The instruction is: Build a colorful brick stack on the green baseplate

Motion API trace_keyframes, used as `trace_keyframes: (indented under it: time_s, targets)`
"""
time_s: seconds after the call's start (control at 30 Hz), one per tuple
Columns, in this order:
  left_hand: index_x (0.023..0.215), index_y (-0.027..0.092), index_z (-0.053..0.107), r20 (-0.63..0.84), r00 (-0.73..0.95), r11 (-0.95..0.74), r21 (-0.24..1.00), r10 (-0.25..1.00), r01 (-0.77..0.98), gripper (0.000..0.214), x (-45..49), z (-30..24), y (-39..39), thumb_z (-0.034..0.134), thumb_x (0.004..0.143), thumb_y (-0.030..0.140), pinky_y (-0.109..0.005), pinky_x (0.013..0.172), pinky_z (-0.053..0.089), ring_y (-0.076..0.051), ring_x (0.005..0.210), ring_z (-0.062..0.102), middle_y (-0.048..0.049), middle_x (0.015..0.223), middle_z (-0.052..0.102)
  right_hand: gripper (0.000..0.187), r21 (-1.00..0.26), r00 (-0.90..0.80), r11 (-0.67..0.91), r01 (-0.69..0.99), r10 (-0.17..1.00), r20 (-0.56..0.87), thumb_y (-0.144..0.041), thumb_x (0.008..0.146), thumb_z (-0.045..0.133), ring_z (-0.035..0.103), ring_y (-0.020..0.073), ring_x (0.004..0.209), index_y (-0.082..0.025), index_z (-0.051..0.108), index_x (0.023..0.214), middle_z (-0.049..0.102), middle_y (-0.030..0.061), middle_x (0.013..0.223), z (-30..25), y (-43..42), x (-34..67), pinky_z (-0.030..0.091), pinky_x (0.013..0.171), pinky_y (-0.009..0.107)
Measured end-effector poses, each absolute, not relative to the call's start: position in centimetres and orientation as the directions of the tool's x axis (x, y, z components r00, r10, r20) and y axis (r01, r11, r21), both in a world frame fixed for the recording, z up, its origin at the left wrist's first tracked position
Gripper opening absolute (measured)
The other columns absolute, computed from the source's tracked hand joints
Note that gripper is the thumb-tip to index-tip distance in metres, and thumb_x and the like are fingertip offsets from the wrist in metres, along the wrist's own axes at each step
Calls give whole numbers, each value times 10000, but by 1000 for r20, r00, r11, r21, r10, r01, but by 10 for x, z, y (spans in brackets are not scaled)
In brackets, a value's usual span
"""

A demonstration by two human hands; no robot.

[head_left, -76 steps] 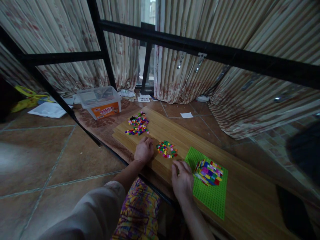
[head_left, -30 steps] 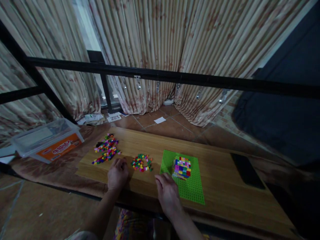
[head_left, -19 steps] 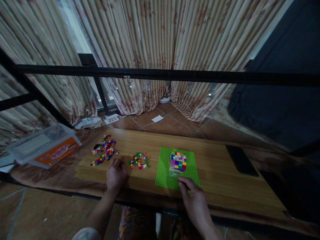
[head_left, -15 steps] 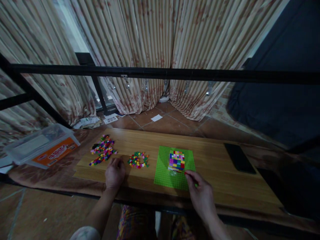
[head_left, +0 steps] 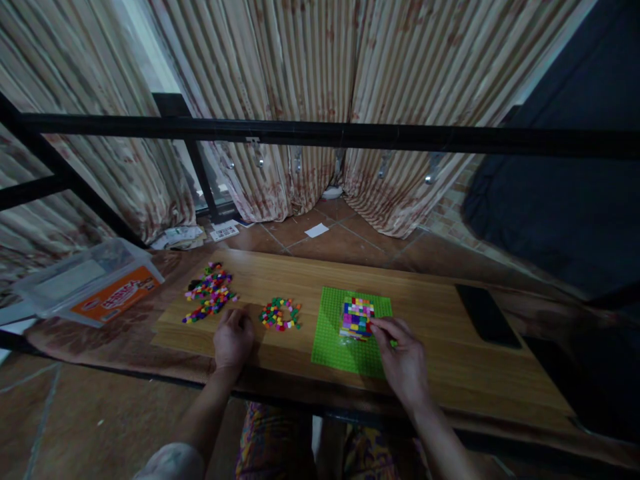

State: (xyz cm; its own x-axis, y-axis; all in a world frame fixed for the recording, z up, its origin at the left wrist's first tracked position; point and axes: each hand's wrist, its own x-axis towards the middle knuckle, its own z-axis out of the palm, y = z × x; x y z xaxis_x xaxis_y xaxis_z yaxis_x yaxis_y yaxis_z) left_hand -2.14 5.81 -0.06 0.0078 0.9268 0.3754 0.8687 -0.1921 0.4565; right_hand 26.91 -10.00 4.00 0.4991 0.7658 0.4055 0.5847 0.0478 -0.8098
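On a green studded baseplate [head_left: 327,340] stands a small block built of colourful bricks [head_left: 356,319]. My right hand [head_left: 403,353] is at its right side, thumb and forefinger pinched at the upper right edge. A small red brick is in that pinch, now mostly hidden by the fingertips. My left hand [head_left: 234,338] rests on the wooden board [head_left: 300,267] with its fingers curled under, so its inside is hidden. Just right of it lies a small pile of loose bricks [head_left: 280,314]; beyond it to the left is a larger pile [head_left: 213,290].
A clear plastic box [head_left: 90,277] with an orange label stands left of the board. On the board's right side lies a dark phone-like slab [head_left: 486,316]. A black rail [head_left: 320,131] crosses in front of the curtains [head_left: 300,60].
My right hand has moved up and away from me, from the block's near right corner to its right side. My left hand stays in place; the view has shifted slightly.
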Motion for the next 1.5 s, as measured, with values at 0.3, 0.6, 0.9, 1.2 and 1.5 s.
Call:
trace_keyframes:
  time_s: [0.3,0.6,0.9,1.2,1.5]
  targets:
    - [821,185,642,387,8,-209,479,922,852,164,-20,-2,58,483,823,221,-248,635,416,-162,771,597,-53,889,636,236,-805,519,17,593,756,399,-383,898,534,620,178,877,-220,702,929,667,53,936,46,-106,263,492,787,310]
    - [839,191,640,351,-13,-185,524,936,832,156,-18,-5,57,484,835,196,-245,704,437,-156,823,607,-46,914,631,245,-691,179,137,710,914,364,-239,943,441,620,162,825,-218,683,906,673,43,871,18,-88,175,485,780,286]
    - [832,196,628,327,-13,-177,545,945,820,161,-17,-6,55,470,859,204,-253,699,430,-155,812,598,-42,896,616,253,-493,83,81,866,949,303,-144,912,425,590,179,841,-195,673,904,657,57,874,1,-32,156,433,753,284]
    - [835,205,626,288,-15,-153,552,958,820,160,-16,-5,54,470,860,184,-258,724,433,-160,844,591,-46,889,609,226,-497,117,87,864,924,364,-206,920,436,576,183,872,-210,660,952,657,50,914,7,-26,157,418,779,289]
    - [847,202,626,312,-11,-170,547,950,820,177,-16,-5,53,452,877,205,-259,692,432,-161,831,596,-52,901,618,221,-417,51,56,907,969,240,-201,891,513,554,235,1012,-208,655,1061,643,91,1034,21,3,129,408,889,338]
